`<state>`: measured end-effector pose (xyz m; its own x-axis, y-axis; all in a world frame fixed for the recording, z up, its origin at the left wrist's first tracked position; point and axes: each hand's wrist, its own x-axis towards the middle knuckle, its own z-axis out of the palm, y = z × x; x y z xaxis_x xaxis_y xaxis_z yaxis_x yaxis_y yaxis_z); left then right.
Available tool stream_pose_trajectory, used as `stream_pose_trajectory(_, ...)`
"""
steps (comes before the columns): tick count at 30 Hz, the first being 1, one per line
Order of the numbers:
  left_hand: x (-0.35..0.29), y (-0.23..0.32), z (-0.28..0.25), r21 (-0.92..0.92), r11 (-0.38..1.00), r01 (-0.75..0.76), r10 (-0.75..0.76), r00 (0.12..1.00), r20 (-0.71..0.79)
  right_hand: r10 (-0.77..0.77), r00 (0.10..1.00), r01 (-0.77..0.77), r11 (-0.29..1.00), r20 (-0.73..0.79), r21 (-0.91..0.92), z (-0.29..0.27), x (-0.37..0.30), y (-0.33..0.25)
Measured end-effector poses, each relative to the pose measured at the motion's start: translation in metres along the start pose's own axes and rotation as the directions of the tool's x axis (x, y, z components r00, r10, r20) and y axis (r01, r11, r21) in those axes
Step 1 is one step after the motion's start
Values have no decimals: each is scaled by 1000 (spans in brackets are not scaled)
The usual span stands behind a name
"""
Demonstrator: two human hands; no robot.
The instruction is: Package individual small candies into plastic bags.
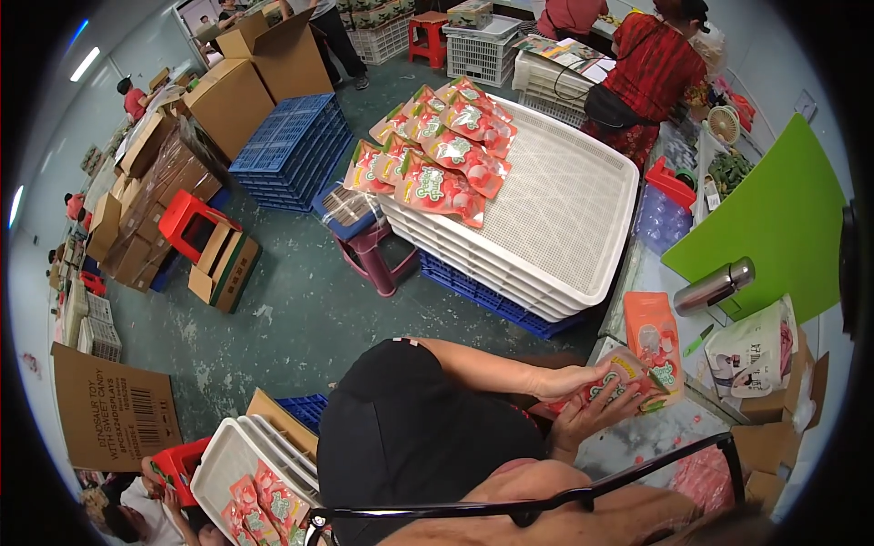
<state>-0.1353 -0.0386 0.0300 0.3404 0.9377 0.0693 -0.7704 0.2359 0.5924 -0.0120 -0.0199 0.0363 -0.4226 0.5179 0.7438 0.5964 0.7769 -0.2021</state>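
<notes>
Over the edge of the work table at the right, both my hands hold a red candy pouch (624, 369) with a pink and green print. My left hand (569, 380) grips its far side, fingers closed. Across its front lie the bent fingers of my right hand (596, 414). Right beside them on the table rests an orange-red pouch (648, 332), partly hidden by the one I hold. Several filled pouches (437, 182) are piled on the left end of a stack of white mesh trays (564, 209) ahead of me.
A steel flask (715, 287), a green board (774, 218) and a white printed bag (756, 350) stand on the table. Blue crates (287, 150), a purple stool (378, 255) and cartons (164, 191) occupy the floor to the left. Another tray (218, 455) of pouches sits lower left. Co-workers surround the area.
</notes>
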Motion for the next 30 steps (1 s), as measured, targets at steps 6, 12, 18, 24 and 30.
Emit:
stream_pose_trajectory(6, 9, 8, -6, -43, 979, -197, 199, 980, 31, 490, 863, -386, 797, -125, 465, -3, 14, 12)
stream_pose_trajectory(12, -3, 41, -13, 321, 933, -162, 211, 970, -123, 722, 635, -550, 174, 274, 817, 2, 29, 44)
stream_pose_trajectory(18, -14, 60, -18, 301, 927, -224, 298, 927, -227, 685, 629, -463, -49, 367, 885, 20, 50, 29)
stream_pose_trajectory(24, -20, 120, -76, 680, 727, -95, 566, 643, -515, 470, 787, -563, 284, 400, 776, 30, 76, 27)
stream_pose_trajectory(30, -63, 295, -179, 964, 241, 115, 942, -267, -204, 579, 654, -706, 238, 486, 667, 14, 26, 64)
